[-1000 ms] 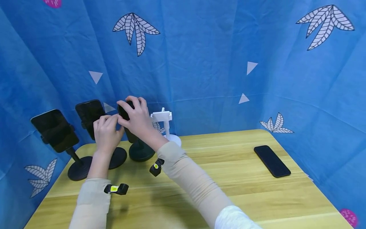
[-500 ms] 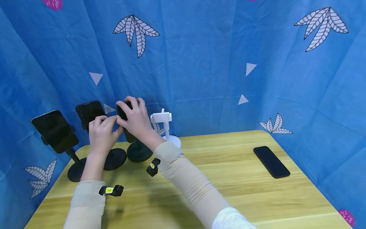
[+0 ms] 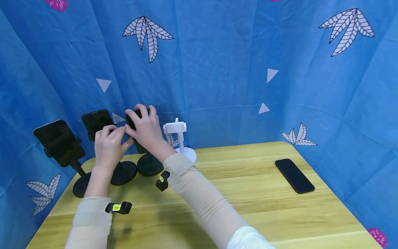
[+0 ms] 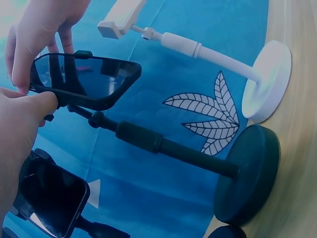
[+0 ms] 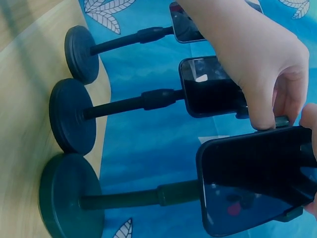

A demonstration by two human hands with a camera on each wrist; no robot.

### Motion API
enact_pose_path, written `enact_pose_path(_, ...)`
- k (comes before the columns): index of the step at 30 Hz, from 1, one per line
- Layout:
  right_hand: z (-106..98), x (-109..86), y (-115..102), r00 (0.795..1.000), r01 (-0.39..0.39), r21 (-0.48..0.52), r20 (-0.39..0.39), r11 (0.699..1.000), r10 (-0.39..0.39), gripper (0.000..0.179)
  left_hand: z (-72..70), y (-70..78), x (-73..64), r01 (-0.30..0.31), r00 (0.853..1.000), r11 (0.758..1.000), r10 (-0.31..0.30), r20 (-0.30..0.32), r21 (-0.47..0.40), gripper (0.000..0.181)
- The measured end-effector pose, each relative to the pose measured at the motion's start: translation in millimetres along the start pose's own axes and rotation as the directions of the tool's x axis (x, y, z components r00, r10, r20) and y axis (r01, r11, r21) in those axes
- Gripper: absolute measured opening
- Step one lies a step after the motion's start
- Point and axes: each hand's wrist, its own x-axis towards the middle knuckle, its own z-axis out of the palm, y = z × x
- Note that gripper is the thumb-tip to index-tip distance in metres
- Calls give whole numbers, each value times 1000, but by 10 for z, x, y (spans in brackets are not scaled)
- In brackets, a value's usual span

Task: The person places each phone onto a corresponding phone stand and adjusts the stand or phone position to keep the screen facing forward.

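A black smartphone (image 5: pixel 247 173) sits tilted in the clamp of a dark green phone stand (image 4: pixel 188 158). My right hand (image 3: pixel 146 128) grips the phone from above, its fingers spread over the upper end. At the phone's left side, my left hand (image 3: pixel 107 147) has its thumb (image 5: pixel 262 106) on the green side arm of the clamp (image 5: pixel 281 121), with fingers curled behind it. Both hands meet closely at that edge. In the head view my right hand hides most of the phone.
Two black stands with phones, one far left (image 3: pixel 60 143) and one beside my left hand (image 3: pixel 97 119), line the table's left side. A white phone stand (image 3: pixel 175 128) with a bare clamp stands right of the green one. Another phone (image 3: pixel 294 175) lies flat on the table's right.
My left hand has shifted a little left, and my right hand has moved slightly left too. Both stay at the phone and its clamp.
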Motion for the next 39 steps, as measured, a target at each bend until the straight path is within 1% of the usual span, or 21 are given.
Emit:
enact_pose_path(4, 18, 8, -4, 1000, -5, -24, 4, 1000, 5, 39, -20, 11, 8, -24, 1000, 999, 24, -4, 25, 39)
enact_pose_path(12, 42, 10, -8, 1000, 0, -77, -5, 997, 0, 39, 11, 35, 0, -39, 997, 999, 41, -73, 33, 38)
enact_pose_path(16, 57, 17, -8, 1000, -7, -97, -8, 995, 6, 40, 16, 41, 14, -57, 994, 997, 61, -86, 48, 34)
enact_pose_path(19, 65, 22, -9, 1000, -14, -102, -5, 995, 14, 40, 15, 43, 20, -67, 994, 996, 71, -83, 50, 33)
enact_pose_path(26, 88, 26, -24, 1000, -21, -96, 4, 995, 22, 39, 3, 29, 2, -66, 995, 997, 69, -70, 48, 33)
enact_pose_path(34, 92, 36, -18, 999, -43, -78, 14, 996, 44, 39, -12, 24, 9, -55, 997, 998, 56, -55, 16, 32)
enact_pose_path(39, 80, 51, -5, 998, -54, -64, 23, 996, 56, 39, -6, 10, 8, -60, 997, 998, 60, -44, -1, 32)
